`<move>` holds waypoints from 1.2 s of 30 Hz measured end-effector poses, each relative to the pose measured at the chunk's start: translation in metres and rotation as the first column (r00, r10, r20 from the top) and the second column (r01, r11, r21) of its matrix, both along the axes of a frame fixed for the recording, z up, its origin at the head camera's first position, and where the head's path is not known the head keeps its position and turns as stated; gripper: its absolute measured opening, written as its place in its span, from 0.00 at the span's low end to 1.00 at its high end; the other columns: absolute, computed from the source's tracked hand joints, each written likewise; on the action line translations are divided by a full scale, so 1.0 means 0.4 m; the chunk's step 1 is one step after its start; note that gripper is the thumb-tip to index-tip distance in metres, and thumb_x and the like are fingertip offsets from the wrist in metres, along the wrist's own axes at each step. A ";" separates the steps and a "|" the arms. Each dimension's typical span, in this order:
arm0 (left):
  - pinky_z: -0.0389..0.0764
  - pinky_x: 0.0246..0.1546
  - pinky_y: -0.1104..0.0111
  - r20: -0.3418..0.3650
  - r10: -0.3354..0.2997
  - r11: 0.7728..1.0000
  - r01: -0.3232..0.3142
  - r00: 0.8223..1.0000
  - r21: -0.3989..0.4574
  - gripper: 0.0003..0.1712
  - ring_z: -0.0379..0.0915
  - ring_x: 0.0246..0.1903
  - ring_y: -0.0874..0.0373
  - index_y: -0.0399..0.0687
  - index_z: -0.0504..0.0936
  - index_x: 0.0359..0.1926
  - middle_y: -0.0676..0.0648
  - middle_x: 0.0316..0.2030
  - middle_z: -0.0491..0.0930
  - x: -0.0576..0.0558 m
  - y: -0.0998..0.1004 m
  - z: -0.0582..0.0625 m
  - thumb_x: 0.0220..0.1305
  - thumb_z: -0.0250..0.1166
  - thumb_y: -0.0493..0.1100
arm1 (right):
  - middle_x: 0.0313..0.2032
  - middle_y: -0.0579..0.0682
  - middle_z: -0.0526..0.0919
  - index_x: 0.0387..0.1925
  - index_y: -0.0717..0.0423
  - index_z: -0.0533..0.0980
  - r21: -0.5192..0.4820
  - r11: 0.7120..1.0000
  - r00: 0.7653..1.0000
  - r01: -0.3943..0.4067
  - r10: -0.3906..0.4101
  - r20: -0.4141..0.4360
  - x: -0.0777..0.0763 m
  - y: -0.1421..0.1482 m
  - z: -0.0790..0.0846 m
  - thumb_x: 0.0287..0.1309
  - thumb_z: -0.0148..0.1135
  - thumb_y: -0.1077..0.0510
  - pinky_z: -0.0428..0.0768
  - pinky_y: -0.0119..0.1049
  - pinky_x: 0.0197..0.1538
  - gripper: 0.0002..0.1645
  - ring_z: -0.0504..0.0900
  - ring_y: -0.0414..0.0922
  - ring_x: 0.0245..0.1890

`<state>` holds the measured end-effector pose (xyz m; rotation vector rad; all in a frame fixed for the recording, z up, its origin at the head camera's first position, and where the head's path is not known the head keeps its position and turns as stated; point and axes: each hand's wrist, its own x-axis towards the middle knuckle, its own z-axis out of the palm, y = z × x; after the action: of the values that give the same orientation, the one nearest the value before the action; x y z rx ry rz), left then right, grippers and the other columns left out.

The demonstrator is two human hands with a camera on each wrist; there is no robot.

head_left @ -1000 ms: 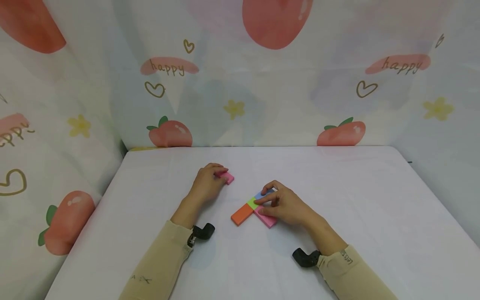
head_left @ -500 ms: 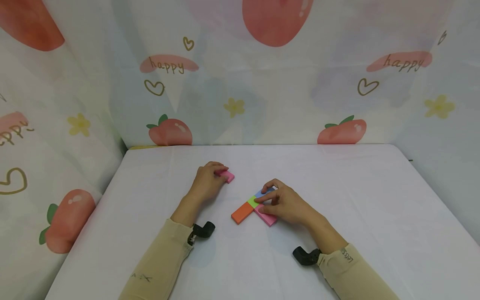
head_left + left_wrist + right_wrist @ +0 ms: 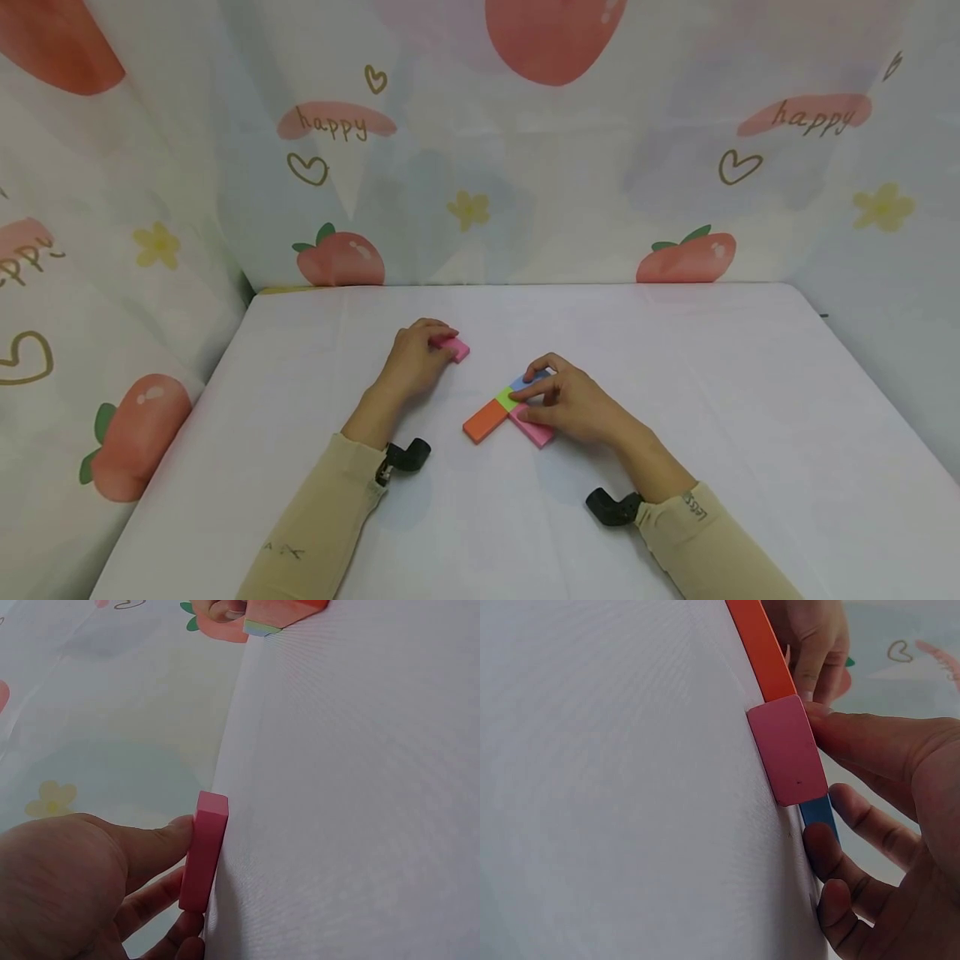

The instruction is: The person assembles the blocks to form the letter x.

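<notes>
My left hand (image 3: 418,358) pinches a flat pink block (image 3: 457,348) at the table's middle left; in the left wrist view the pink block (image 3: 204,853) stands on its thin side between thumb and fingers. To the right, an orange block (image 3: 485,421), a small green block (image 3: 503,398) and a blue block (image 3: 519,383) form a slanting row. A second pink block (image 3: 536,433) juts from that row toward me. My right hand (image 3: 573,404) rests on this group, thumb on the pink block, index finger at the green one, another finger at the blue one, partly hiding it.
The white table (image 3: 675,350) spreads around the blocks. A printed cloth wall (image 3: 525,183) rises behind its far edge, another at left. Black wrist cameras sit at the left cuff (image 3: 408,455) and the right cuff (image 3: 611,507).
The whole head view has shifted slightly, the scene riding a little higher. Both hands and the blocks keep their places relative to each other.
</notes>
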<state>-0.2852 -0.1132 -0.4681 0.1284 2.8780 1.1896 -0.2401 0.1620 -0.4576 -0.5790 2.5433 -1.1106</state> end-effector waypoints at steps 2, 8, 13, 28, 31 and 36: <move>0.73 0.64 0.53 0.001 -0.003 1.000 0.003 1.000 0.003 0.18 0.68 0.65 0.45 0.51 0.86 0.59 0.47 0.65 0.77 -0.001 0.000 0.002 0.71 0.68 0.42 | 0.57 0.45 0.74 0.48 0.43 0.90 -0.005 1.000 1.000 -0.004 0.004 -0.008 -0.001 -0.001 0.002 0.58 0.77 0.52 0.75 0.35 0.48 0.15 0.76 0.44 0.44; 0.75 0.62 0.54 0.013 -0.005 1.000 0.005 1.000 0.000 0.18 0.68 0.64 0.46 0.52 0.86 0.60 0.48 0.66 0.77 -0.002 0.000 0.008 0.71 0.67 0.42 | 0.57 0.45 0.74 0.48 0.44 0.90 -0.007 1.000 1.000 -0.003 0.003 -0.016 -0.002 -0.003 0.006 0.58 0.77 0.52 0.75 0.35 0.47 0.14 0.77 0.43 0.43; 0.76 0.62 0.55 0.019 -0.006 1.000 0.006 1.000 -0.013 0.18 0.68 0.64 0.47 0.52 0.86 0.60 0.48 0.66 0.76 -0.003 0.000 0.011 0.71 0.67 0.43 | 0.57 0.45 0.74 0.48 0.43 0.90 0.001 1.000 1.000 -0.004 0.004 -0.017 -0.004 -0.002 0.009 0.58 0.77 0.52 0.75 0.35 0.47 0.14 0.77 0.43 0.43; 0.76 0.62 0.55 0.028 -0.005 1.000 0.005 1.000 -0.007 0.18 0.68 0.64 0.47 0.53 0.86 0.60 0.49 0.66 0.76 -0.006 0.003 0.011 0.70 0.68 0.43 | 0.57 0.44 0.74 0.48 0.43 0.90 0.002 1.000 1.000 0.000 0.000 -0.013 -0.006 0.000 0.009 0.58 0.77 0.52 0.74 0.35 0.47 0.15 0.76 0.44 0.44; 0.76 0.62 0.55 0.032 -0.003 1.000 0.004 0.999 -0.016 0.18 0.68 0.64 0.47 0.53 0.86 0.60 0.49 0.66 0.76 -0.006 0.003 0.009 0.70 0.68 0.44 | 0.57 0.45 0.74 0.48 0.43 0.90 0.000 1.000 1.000 -0.001 0.001 -0.011 -0.006 0.000 0.007 0.58 0.77 0.52 0.74 0.35 0.46 0.15 0.76 0.44 0.43; 0.76 0.62 0.55 0.040 -0.004 1.000 0.005 0.999 -0.024 0.18 0.68 0.64 0.47 0.53 0.86 0.59 0.49 0.65 0.77 -0.007 0.001 0.002 0.70 0.69 0.44 | 0.57 0.45 0.74 0.48 0.42 0.90 -0.002 1.000 1.000 -0.006 0.006 -0.009 -0.004 0.000 0.003 0.58 0.77 0.52 0.74 0.35 0.46 0.15 0.77 0.44 0.43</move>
<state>-0.2879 -0.1126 -0.4672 0.1089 2.8551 1.1426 -0.2415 0.1621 -0.4566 -0.5926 2.5471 -1.1111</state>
